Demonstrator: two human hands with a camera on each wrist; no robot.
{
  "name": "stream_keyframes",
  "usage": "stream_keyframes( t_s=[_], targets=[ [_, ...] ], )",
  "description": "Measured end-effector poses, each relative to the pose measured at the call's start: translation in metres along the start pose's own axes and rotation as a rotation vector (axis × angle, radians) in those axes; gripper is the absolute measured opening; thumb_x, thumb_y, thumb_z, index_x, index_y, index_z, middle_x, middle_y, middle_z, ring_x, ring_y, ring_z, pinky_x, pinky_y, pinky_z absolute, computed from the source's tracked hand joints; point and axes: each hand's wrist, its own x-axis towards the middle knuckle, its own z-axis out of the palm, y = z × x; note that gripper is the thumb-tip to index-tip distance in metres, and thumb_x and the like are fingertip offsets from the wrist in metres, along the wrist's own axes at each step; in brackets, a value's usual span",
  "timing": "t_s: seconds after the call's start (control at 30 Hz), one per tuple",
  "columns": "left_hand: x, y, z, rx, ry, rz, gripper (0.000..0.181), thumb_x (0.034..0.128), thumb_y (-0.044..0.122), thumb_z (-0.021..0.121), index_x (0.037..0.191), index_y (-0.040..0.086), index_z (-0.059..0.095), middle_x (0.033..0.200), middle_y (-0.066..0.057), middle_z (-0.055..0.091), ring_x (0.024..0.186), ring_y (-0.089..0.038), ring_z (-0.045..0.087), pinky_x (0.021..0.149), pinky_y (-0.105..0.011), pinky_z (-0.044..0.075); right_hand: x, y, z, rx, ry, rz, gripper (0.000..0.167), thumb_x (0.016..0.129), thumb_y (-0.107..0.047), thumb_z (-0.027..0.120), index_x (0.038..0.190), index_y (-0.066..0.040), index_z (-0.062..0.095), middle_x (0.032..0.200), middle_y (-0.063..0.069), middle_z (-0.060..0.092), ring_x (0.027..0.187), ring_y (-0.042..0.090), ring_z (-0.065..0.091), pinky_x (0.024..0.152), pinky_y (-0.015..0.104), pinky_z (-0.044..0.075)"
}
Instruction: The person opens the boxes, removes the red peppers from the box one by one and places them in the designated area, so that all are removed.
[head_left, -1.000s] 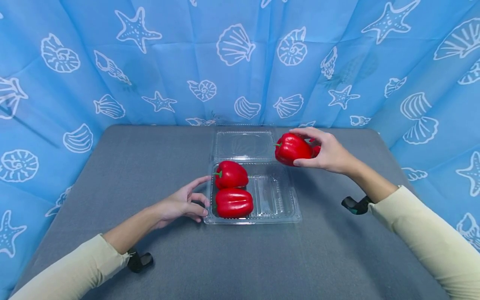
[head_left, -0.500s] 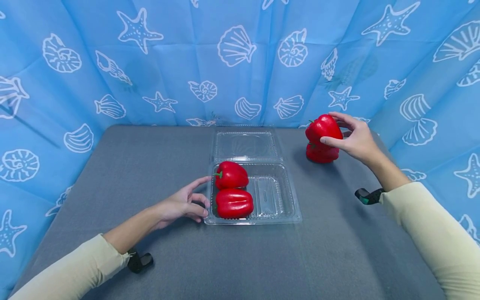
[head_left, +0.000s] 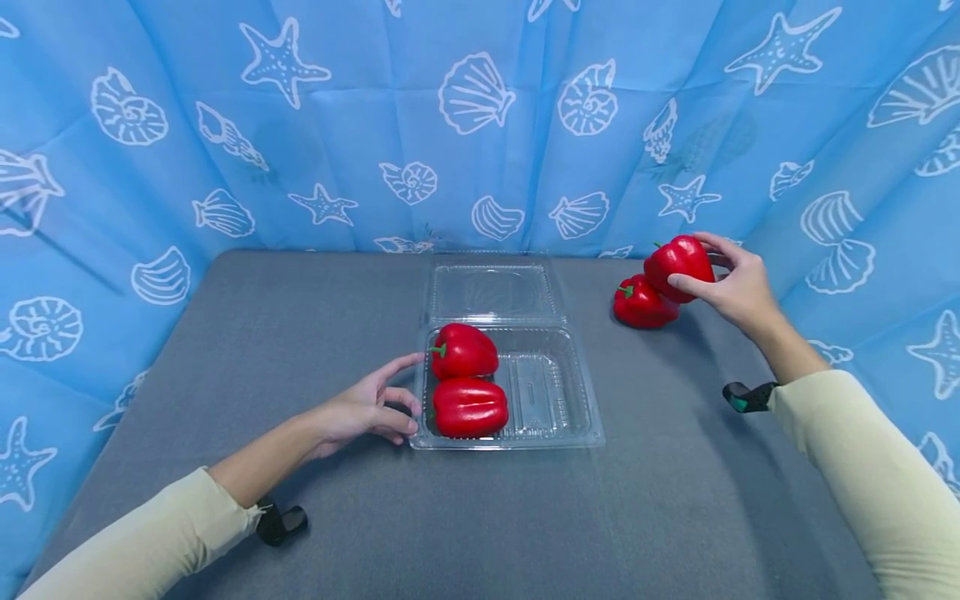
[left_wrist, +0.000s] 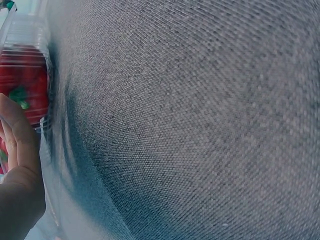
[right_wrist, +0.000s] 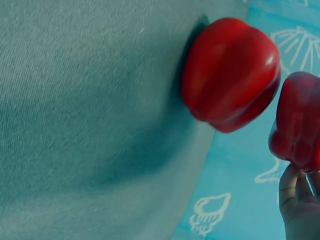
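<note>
Blue curtain fabric printed with white shells and starfish hangs behind a grey cloth-covered table in the head view, where the right hand grips a glossy red bell pepper above the table's far right part, near a second pepper resting there; two more peppers lie in the left half of a clear plastic clamshell, lid folded back, its left rim met by the relaxed fingers of the left hand; from the left wrist, ribbed, probably flimsy plastic shows against coarse weave; from the right wrist, the held pepper, lobed and smooth, is apart from its neighbour, likely light, firm yet bruisable and slightly slippery, so best held round its broad sides, not by the stem
</note>
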Motion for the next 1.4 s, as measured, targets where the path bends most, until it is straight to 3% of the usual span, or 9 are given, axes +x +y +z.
stream_keyframes(
  t_s=[0.3, 0.53, 0.77, 0.93, 1.17, 1.4],
  targets=[
    [0.000, -0.001, 0.000, 0.004, -0.002, 0.007, 0.085, 0.0923, 0.007, 0.066, 0.159, 0.021, 0.014, 0.104, -0.010, 0.066, 0.087, -0.022, 0.066, 0.080, -0.035, 0.056, 0.000, 0.019, -0.008, -0.017, 0.045, 0.072, 0.080, 0.087, -0.035, 0.077, 0.154, -0.018, 0.037, 0.146, 0.019, 0.041, 0.125, 0.038, 0.041, 0.065, 0.008, 0.042],
    [-0.001, -0.001, 0.000, 0.007, 0.001, 0.005, 0.085, 0.0919, 0.007, 0.067, 0.158, 0.022, 0.016, 0.105, -0.010, 0.066, 0.087, -0.022, 0.066, 0.079, -0.035, 0.056, -0.002, 0.032, -0.012, -0.040, 0.036, 0.119, 0.085, 0.087, -0.036, 0.076, 0.157, -0.015, 0.031, 0.149, 0.022, 0.038, 0.129, 0.043, 0.039, 0.064, 0.009, 0.040],
    [-0.001, -0.001, 0.000, 0.002, -0.005, 0.014, 0.085, 0.0920, 0.007, 0.066, 0.158, 0.021, 0.015, 0.103, -0.009, 0.065, 0.086, -0.021, 0.066, 0.079, -0.034, 0.056, -0.004, 0.043, -0.012, -0.066, 0.017, 0.176, 0.089, 0.088, -0.039, 0.075, 0.157, -0.012, 0.026, 0.153, 0.022, 0.034, 0.133, 0.046, 0.037, 0.076, 0.028, 0.047],
    [0.000, -0.002, 0.000, 0.002, -0.014, 0.020, 0.085, 0.0922, 0.006, 0.065, 0.159, 0.020, 0.014, 0.104, -0.009, 0.065, 0.086, -0.021, 0.066, 0.079, -0.034, 0.056, -0.007, 0.051, -0.011, -0.065, 0.004, 0.206, 0.090, 0.088, -0.039, 0.074, 0.158, -0.010, 0.024, 0.154, 0.024, 0.031, 0.133, 0.047, 0.034, 0.077, 0.032, 0.048],
    [0.000, -0.002, 0.000, -0.004, -0.011, 0.014, 0.085, 0.0923, 0.006, 0.065, 0.158, 0.021, 0.014, 0.103, -0.009, 0.065, 0.086, -0.021, 0.066, 0.079, -0.034, 0.056, -0.008, 0.060, -0.007, -0.105, -0.001, 0.214, 0.086, 0.091, -0.041, 0.070, 0.156, -0.005, 0.026, 0.150, 0.031, 0.033, 0.130, 0.051, 0.035, 0.092, 0.062, 0.047],
    [-0.001, -0.002, 0.000, -0.009, -0.015, 0.013, 0.085, 0.0925, 0.006, 0.065, 0.159, 0.021, 0.014, 0.103, -0.009, 0.065, 0.086, -0.021, 0.066, 0.079, -0.033, 0.056, -0.011, 0.064, -0.001, -0.136, -0.030, 0.231, 0.086, 0.091, -0.040, 0.068, 0.155, -0.001, 0.025, 0.147, 0.034, 0.033, 0.128, 0.054, 0.034, 0.093, 0.067, 0.045]
  ],
)
